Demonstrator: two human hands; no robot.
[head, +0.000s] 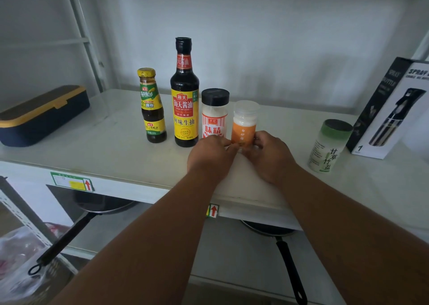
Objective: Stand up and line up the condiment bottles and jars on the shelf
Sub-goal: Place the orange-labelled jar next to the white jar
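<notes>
White shelf (116,158) carries two bottles and three jars; both hands (241,151) grip the orange-labelled jar (244,128).

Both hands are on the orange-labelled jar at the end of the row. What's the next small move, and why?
Probably let go of the orange-labelled clear-capped jar, which stands upright beside the black-capped white jar, and have the right hand reach for the green-capped frosted jar. That one stands apart to the right, near the black spray-bottle box, not yet in the row. The left hand can simply withdraw.
</notes>
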